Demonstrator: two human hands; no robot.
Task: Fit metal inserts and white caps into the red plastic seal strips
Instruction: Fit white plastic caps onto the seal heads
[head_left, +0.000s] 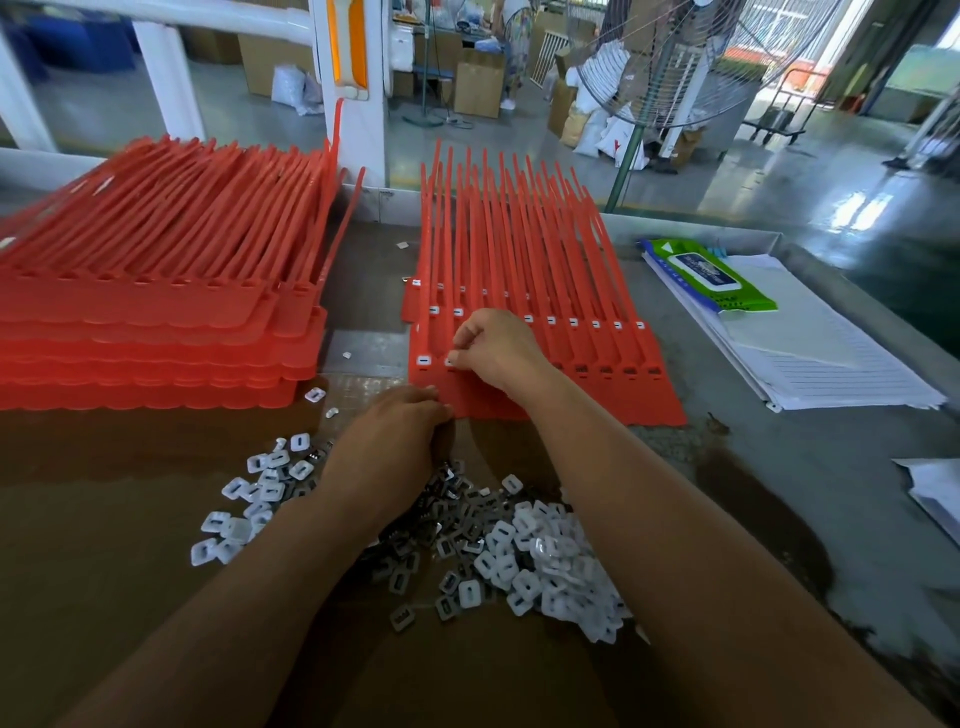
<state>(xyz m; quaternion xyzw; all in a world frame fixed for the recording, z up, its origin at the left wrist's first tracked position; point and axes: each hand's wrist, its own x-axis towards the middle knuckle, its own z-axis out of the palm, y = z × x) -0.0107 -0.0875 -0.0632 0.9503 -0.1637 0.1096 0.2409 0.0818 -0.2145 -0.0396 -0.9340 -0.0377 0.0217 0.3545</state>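
Red seal strips lie flat, heads white-capped; the right hand fingers pinch a white cap, while the left hand fingers curl at the strips' edge, their hold unclear.

Bare surface runs between the tall red stack and the flat red strips. Loose caps crowd the front; papers fill the right.

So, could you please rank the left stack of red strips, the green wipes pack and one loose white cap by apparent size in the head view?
Largest: stack of red strips.
Then: green wipes pack, though it lies farther off.
Smallest: loose white cap.
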